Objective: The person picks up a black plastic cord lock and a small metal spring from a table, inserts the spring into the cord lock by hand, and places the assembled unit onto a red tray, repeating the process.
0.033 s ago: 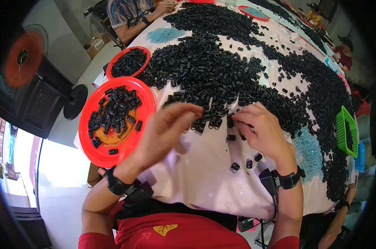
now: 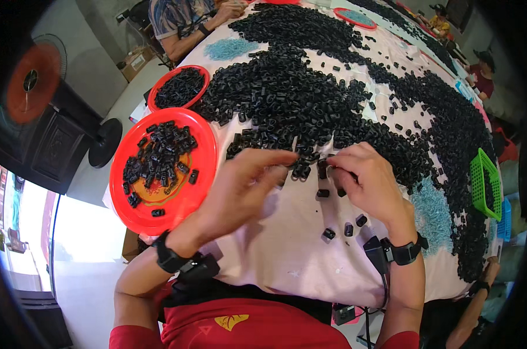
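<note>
My right hand (image 2: 371,177) pinches a small black plastic piece (image 2: 322,169) at the near edge of a wide heap of black plastic pieces (image 2: 292,93). To its left, my left hand (image 2: 246,183) hovers over the same edge, slightly blurred, with index finger and thumb apart and nothing visible between them. Below my right fingertips a loose black piece (image 2: 323,193) lies on the pale cloth (image 2: 292,232), and several more are scattered nearer to me. Left of my left hand sits a red plate (image 2: 121,192) bearing a small pile of such pieces.
Behind the plate is a smaller red tray (image 2: 205,87) of black parts. Pale blue small pieces lie in piles (image 2: 432,215), (image 2: 231,49) on the table. A green basket (image 2: 478,180) stands at right. Co-workers' arms (image 2: 185,43) reach the table's far side; a fan (image 2: 33,81) stands at left.
My left hand has moved right, away from the red plate and toward my right hand. My right hand stays almost in place, pinching the black piece.
</note>
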A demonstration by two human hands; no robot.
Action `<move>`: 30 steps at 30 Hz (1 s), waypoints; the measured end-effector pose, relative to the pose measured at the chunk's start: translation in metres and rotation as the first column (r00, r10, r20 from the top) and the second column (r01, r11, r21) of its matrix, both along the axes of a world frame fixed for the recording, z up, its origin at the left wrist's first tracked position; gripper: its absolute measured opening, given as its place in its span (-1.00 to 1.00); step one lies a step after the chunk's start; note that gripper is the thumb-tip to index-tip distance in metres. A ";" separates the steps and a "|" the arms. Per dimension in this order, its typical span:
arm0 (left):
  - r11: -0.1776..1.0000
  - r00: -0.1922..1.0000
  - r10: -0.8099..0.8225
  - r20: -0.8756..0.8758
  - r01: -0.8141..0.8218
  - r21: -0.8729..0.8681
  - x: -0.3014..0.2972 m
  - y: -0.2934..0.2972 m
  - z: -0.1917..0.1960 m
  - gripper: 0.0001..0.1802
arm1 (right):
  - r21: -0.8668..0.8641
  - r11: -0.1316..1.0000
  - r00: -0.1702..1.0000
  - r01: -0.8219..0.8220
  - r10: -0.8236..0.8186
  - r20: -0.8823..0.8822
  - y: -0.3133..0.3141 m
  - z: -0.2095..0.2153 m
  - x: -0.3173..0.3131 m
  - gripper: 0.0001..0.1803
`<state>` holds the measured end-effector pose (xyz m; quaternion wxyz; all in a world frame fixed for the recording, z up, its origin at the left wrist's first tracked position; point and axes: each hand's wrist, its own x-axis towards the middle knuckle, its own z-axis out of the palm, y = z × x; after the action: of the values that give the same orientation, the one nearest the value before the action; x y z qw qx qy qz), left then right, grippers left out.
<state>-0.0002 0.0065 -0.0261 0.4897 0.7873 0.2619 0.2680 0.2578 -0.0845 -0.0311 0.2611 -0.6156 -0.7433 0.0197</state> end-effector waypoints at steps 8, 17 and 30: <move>0.742 0.875 -0.050 -0.482 0.356 0.569 0.019 -0.006 -0.021 -0.42 | -0.074 0.986 0.988 0.153 -0.153 -0.003 -0.005 0.013 0.020 -0.86; 0.804 0.966 -0.007 -0.257 0.158 0.574 -0.004 0.014 -0.014 -0.70 | -0.091 0.976 0.979 0.197 -0.201 -0.034 -0.007 0.020 0.029 -0.87; 0.852 0.975 0.092 -0.205 0.029 0.522 0.019 0.021 -0.023 -0.75 | -0.219 0.939 0.961 0.264 -0.275 -0.021 -0.011 0.034 0.032 -0.85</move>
<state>0.0185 0.0271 -0.0488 0.2210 0.9110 0.2451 0.2473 0.2896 -0.0959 0.0026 0.2123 -0.7353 -0.6387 0.0794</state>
